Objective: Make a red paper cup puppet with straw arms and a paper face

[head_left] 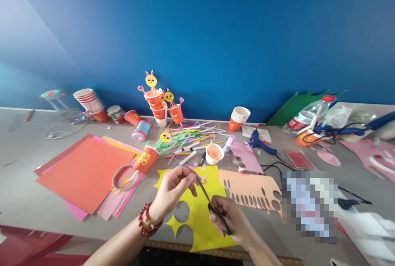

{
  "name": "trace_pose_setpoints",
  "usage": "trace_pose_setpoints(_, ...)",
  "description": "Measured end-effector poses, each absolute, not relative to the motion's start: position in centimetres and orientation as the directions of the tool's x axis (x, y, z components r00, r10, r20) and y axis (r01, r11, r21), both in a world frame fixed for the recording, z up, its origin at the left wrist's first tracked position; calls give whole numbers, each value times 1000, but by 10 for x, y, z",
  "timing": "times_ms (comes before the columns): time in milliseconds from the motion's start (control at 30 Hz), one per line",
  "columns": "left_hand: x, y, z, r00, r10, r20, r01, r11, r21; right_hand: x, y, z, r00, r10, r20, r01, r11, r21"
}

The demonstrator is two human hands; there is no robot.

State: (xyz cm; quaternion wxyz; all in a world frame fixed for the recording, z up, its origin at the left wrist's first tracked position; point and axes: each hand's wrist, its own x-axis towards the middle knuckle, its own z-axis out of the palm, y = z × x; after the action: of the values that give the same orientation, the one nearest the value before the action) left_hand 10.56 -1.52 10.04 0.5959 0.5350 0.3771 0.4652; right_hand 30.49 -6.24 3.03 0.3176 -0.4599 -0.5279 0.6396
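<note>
My right hand (230, 218) is closed round the black handles of a pair of scissors (208, 200), whose blades point up and left. My left hand (174, 187), with a red bead bracelet on the wrist, pinches something small at the blade tips; I cannot make out what it is. Both hands hover over a yellow paper sheet (203, 220) with round holes cut out of it. An orange paper cup (146, 159) lies tipped just beyond my left hand.
Orange and pink paper sheets (84, 171) lie at left. A peach sheet with leaf-shaped holes (249, 187) lies at right. Coloured straws (188, 136), cup figures with bunny faces (160, 103), cup stacks (239, 118), a blue glue gun (259, 141) and a bottle (305, 117) crowd the back by the blue wall.
</note>
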Motion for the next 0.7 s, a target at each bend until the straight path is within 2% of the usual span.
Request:
trace_pose_setpoints(533,93,-6,102,322,945,57,-104,-25,994,309,-59,29,-300,912,-278,137,-247,-959)
trace_pose_setpoints(600,88,-4,101,298,954,44,-107,-13,994,316,-58,33,-242,932,-271,199,-226,-954)
trace_pose_setpoints(667,82,-3,99,251,968,20,-114,8,993,325,-57,38,-182,961,-208,384,-125,-915)
trace_pose_setpoints(700,78,-2,96,226,974,6,-121,22,992,330,-58,40,-168,973,-158,513,-51,-857)
